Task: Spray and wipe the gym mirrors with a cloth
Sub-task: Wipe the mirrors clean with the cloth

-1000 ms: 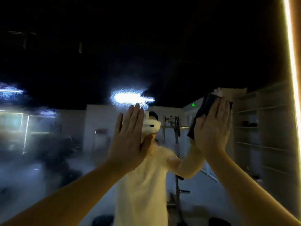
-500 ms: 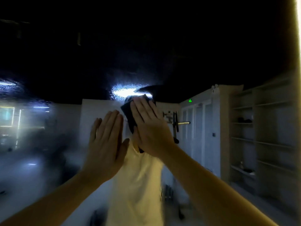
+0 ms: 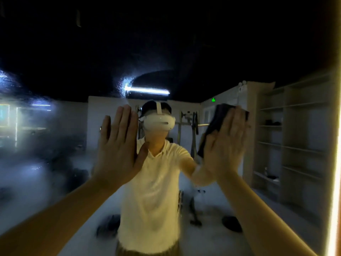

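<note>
We brace our left hand point(image 3: 118, 145) flat, fingers straight, on the mirror point(image 3: 55, 163); our right hand point(image 3: 226, 145), fingers also straight, presses the dark cloth point(image 3: 218, 117) to the glass, now swept rightward from centre. Misted glass spreads left; the lit mirror edge point(image 3: 335, 163) stands near right.

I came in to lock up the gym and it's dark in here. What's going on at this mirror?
A person is wiping the mirror. Their right hand presses a dark cloth flat on the glass, to the right of their reflection. The left hand lies flat against the glass and holds nothing. The mirror's left part looks misty; the middle and right look clearer.
</note>
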Demonstrator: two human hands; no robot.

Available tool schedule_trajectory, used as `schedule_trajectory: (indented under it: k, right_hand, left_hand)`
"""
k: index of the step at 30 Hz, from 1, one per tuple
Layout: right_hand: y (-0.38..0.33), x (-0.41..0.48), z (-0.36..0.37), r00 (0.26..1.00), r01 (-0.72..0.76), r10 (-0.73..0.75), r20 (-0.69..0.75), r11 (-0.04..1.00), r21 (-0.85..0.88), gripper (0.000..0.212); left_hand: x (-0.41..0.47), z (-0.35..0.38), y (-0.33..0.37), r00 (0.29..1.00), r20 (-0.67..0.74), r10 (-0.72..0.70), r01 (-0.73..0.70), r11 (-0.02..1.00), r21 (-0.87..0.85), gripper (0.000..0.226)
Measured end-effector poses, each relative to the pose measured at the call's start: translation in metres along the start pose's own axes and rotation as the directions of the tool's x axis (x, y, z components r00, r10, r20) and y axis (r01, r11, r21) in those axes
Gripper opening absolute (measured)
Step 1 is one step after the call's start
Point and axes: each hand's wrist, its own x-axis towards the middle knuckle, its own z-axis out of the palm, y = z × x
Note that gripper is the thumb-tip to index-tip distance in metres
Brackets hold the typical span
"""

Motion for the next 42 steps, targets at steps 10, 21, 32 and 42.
schedule_trajectory:
  k: [10, 21, 32, 42]
  right_hand:
    - [-0.138, -0.083, 0.023, 0.758, 0.621, -0.638, 0.136, 0.77, 0.147, 0.063]
    - [0.034, -0.087, -0.001, 0.901, 0.399, -0.39, 0.189, 0.917, -0.01, 0.069]
    - [-0.005, -0.131, 0.009, 0.998, -0.056, 0.053, 0.027, 0.993, 0.105, 0.069]
    - [-0.113, -0.208, 0.023, 0.791, 0.536, -0.574, 0.211, 0.817, 0.213, 0.067]
  left_hand:
    - [-0.031, -0.033, -0.027, 0.998, -0.036, -0.049, 0.043, 0.986, -0.164, 0.06]
    - [-0.097, -0.006, 0.015, 0.999, 0.037, -0.022, 0.025, 0.997, -0.079, 0.074]
    - [-0.101, 0.012, 0.018, 1.0, 0.007, -0.025, 0.025, 0.999, -0.046, 0.082]
    - [-0.124, -0.024, -0.004, 0.999, 0.038, 0.014, -0.002, 0.956, -0.293, 0.057]
